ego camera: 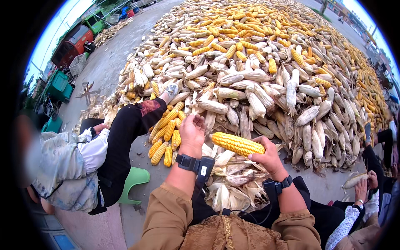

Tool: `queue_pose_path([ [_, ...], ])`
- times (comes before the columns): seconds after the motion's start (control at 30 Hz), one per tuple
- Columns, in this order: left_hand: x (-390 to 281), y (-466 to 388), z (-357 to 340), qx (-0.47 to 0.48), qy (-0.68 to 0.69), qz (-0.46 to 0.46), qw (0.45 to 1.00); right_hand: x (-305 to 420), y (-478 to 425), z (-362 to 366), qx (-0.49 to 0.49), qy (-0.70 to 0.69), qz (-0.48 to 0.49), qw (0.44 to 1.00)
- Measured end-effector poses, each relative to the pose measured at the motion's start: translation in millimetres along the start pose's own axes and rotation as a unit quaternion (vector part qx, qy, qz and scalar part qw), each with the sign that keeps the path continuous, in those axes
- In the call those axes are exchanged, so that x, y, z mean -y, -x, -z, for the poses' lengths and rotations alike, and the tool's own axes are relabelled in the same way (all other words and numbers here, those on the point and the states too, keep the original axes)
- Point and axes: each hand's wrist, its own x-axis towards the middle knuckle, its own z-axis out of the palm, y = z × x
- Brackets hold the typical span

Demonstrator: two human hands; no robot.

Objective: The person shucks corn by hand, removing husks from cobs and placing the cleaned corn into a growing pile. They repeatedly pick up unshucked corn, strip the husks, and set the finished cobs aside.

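Note:
My right hand (268,156) grips the butt end of a husked yellow corn cob (237,144), which lies level and points left. Beside the cob's other end, my left hand (192,132) is raised with its palm up and fingers curled apart, holding nothing that I can see. Beneath both hands, pale stripped husks (231,178) lie heaped between my knees. Several bare yellow cobs (162,140) are piled on the ground left of my left hand. Just ahead rises a large heap of unhusked ears (243,90), with more bare cobs (240,28) on its upper part.
A person in a patterned top (68,168) sits close on my left, by a green plastic stool (132,184). At right, another person's hands (362,187) hold an ear in its husk (355,181). Green bins (59,86) and a red vehicle (70,45) stand farther left.

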Motion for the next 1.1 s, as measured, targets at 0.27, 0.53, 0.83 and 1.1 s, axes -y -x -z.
queue_pose_path([
  [0.27, -10.1, 7.2, 2.3, 0.079, 0.041, 0.097, 0.991, -32.9, -0.5, -11.2, 0.022, 0.147, 0.020, 0.989],
  [0.53, -25.1, 7.5, 10.1, 0.116, 0.044, 0.157, 0.980, -25.1, 16.0, -44.6, 0.393, 0.292, -0.030, 0.871],
  [0.83, -39.0, 13.3, 9.4, 0.118, 0.041, 0.151, 0.981, 110.5, -154.2, 75.0, -0.073, -0.047, 0.030, 0.996],
  [1.1, -47.8, 12.2, 4.0, 0.111, 0.056, 0.150, 0.981, 119.5, -142.9, 29.9, -0.043, 0.014, 0.119, 0.992],
])
